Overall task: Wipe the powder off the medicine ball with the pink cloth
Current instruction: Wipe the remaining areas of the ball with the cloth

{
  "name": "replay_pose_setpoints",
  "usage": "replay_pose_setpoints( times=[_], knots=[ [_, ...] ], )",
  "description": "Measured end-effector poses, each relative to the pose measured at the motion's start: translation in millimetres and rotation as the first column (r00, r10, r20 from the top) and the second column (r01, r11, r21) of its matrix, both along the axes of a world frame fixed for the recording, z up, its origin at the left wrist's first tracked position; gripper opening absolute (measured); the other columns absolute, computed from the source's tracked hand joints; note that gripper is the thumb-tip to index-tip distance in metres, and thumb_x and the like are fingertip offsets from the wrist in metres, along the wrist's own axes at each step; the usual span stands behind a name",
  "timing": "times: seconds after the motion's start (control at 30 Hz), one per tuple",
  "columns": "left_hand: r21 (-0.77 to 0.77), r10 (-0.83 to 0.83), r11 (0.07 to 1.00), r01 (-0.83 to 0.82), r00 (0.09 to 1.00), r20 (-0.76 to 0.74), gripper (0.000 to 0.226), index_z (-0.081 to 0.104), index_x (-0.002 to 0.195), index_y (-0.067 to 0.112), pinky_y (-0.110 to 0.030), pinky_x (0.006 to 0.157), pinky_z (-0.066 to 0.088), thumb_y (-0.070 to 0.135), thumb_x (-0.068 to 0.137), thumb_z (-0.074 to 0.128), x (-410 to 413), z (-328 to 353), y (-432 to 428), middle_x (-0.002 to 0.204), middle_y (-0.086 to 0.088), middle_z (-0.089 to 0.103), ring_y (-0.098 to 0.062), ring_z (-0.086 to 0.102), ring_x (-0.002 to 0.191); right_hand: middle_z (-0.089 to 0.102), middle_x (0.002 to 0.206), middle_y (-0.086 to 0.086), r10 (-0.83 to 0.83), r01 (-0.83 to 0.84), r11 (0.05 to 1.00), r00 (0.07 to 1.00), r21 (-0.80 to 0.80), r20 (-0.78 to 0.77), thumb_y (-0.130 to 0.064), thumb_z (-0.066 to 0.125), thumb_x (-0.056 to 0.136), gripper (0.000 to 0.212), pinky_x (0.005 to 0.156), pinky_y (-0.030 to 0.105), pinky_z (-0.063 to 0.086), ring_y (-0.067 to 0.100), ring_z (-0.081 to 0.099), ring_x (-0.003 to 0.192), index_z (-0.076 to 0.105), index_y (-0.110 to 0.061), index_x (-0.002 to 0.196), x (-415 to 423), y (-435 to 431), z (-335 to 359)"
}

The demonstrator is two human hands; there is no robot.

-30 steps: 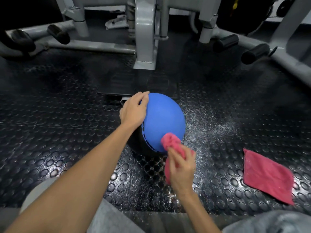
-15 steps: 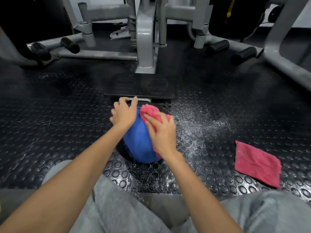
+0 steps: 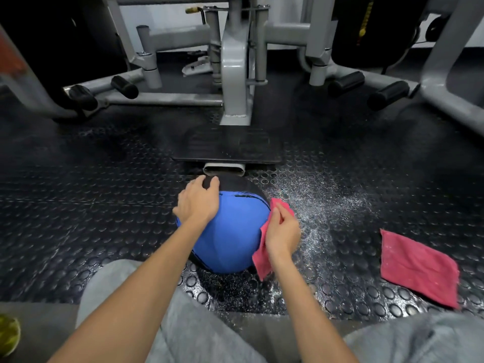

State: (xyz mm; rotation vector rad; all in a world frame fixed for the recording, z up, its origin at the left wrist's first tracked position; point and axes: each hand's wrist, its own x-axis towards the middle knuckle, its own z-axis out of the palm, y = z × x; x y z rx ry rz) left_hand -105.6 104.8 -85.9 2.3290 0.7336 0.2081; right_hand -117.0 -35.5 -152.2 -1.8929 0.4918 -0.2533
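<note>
- The medicine ball (image 3: pixel 233 237) sits on the studded rubber floor (image 3: pixel 91 205), near the person and just in front of their knees. Its near side is blue and its far top is black.
- The left hand (image 3: pixel 197 204) lies on the ball's upper left. The palm is flat against it and the fingers are spread, reaching over onto the black part; it grips nothing.
- The right hand (image 3: pixel 282 234) pinches the pink cloth (image 3: pixel 262 260) between thumb and fingers and holds it against the ball's right side.
- One corner of the cloth sticks up past the fingertips, and the rest hangs down below the wrist towards the floor.
- White powder (image 3: pixel 322 205) is scattered over the floor to the right of the ball and beyond it, and a little lies in front of the ball.
- A second pink cloth (image 3: pixel 416 265) lies flat on the floor well to the right, apart from the ball.
- A black foot plate (image 3: pixel 230 145) lies just beyond the ball, at the base of a grey gym machine frame (image 3: pixel 235 69).
- Grey trousers (image 3: pixel 199 331) fill the near edge.
</note>
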Motion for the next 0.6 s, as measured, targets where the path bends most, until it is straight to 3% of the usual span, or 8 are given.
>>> replay_pose_setpoints(
  times=[0.1, 0.23, 0.27, 0.33, 0.43, 0.47, 0.53, 0.6],
  knots=[
    [-0.008, -0.013, 1.0, 0.012, 1.0, -0.023, 0.052, 0.042, 0.138, 0.029, -0.048, 0.106, 0.029, 0.053, 0.093, 0.034, 8, -2, 5, 0.142, -0.002, 0.045, -0.029, 0.04, 0.128, 0.056, 0.116, 0.007, 0.106, -0.073, 0.987, 0.966, -0.144, 0.236, -0.023, 0.05, 0.093, 0.028, 0.087, 0.024, 0.028, 0.028, 0.045, 0.107, 0.064, -0.022, 0.118, -23, 26, 20],
    [-0.033, -0.013, 0.999, 0.011, 0.999, -0.038, 0.055, 0.041, 0.139, 0.031, -0.047, 0.107, 0.028, 0.056, 0.091, 0.034, 15, -6, 11, 0.142, -0.003, 0.046, -0.03, 0.039, 0.129, 0.056, 0.113, 0.009, 0.112, -0.063, 0.985, 0.941, -0.16, 0.32, -0.021, 0.052, 0.093, 0.027, 0.085, 0.021, 0.028, 0.027, 0.044, 0.105, 0.064, -0.021, 0.117, -19, 22, 4],
    [-0.035, -0.009, 0.999, 0.007, 0.999, -0.037, 0.055, 0.041, 0.139, 0.03, -0.047, 0.107, 0.027, 0.056, 0.091, 0.035, 16, -5, 11, 0.142, -0.003, 0.046, -0.029, 0.039, 0.129, 0.056, 0.115, 0.01, 0.075, -0.046, 0.993, 0.954, -0.105, 0.29, -0.021, 0.051, 0.094, 0.027, 0.087, 0.023, 0.029, 0.026, 0.046, 0.107, 0.063, -0.02, 0.118, -16, 15, -1],
    [-0.037, -0.005, 0.999, 0.004, 0.999, -0.037, 0.054, 0.042, 0.139, 0.03, -0.048, 0.107, 0.027, 0.055, 0.091, 0.036, 16, -3, 8, 0.141, -0.002, 0.046, -0.029, 0.038, 0.129, 0.059, 0.118, 0.006, 0.014, -0.018, 0.999, 0.997, 0.046, 0.08, -0.021, 0.047, 0.096, 0.028, 0.086, 0.021, 0.037, 0.022, 0.054, 0.103, 0.061, -0.018, 0.12, -9, -2, -14],
    [-0.025, -0.011, 1.0, 0.01, 0.999, -0.032, 0.054, 0.043, 0.138, 0.031, -0.048, 0.107, 0.028, 0.055, 0.091, 0.037, 16, -1, 2, 0.14, -0.003, 0.048, -0.029, 0.04, 0.128, 0.068, 0.096, 0.001, 0.078, -0.014, 0.966, 0.968, 0.259, -0.238, -0.018, 0.045, 0.096, 0.029, 0.052, 0.02, 0.045, 0.013, 0.055, 0.059, 0.06, -0.014, 0.121, -10, -18, -38],
    [-0.015, -0.018, 1.0, 0.017, 0.999, -0.031, 0.054, 0.044, 0.138, 0.031, -0.048, 0.106, 0.029, 0.056, 0.09, 0.038, 17, 0, 0, 0.139, -0.003, 0.049, -0.029, 0.041, 0.128, 0.069, 0.097, 0.003, 0.078, 0.001, 0.958, 0.961, 0.287, -0.265, -0.018, 0.045, 0.096, 0.028, 0.052, 0.023, 0.045, 0.012, 0.053, 0.057, 0.06, -0.014, 0.12, -12, -18, -42],
    [0.007, -0.035, 0.999, 0.035, 0.999, -0.035, 0.054, 0.044, 0.138, 0.031, -0.049, 0.106, 0.029, 0.056, 0.09, 0.038, 20, 2, -3, 0.138, -0.003, 0.05, -0.029, 0.041, 0.127, 0.068, 0.106, 0.005, 0.011, 0.056, 0.953, 0.975, 0.296, -0.222, -0.02, 0.047, 0.096, 0.027, 0.069, 0.032, 0.051, 0.015, 0.057, 0.069, 0.062, -0.016, 0.117, -10, -16, -37],
    [0.035, -0.051, 0.998, 0.053, 0.998, -0.042, 0.054, 0.044, 0.138, 0.031, -0.048, 0.106, 0.029, 0.056, 0.09, 0.038, 21, 2, -5, 0.138, -0.003, 0.05, -0.029, 0.041, 0.128, 0.067, 0.111, 0.002, -0.048, 0.065, 0.973, 0.996, 0.223, -0.077, -0.023, 0.049, 0.094, 0.025, 0.089, 0.037, 0.048, 0.018, 0.06, 0.09, 0.066, -0.02, 0.113, -6, -14, -18]
  ],
)
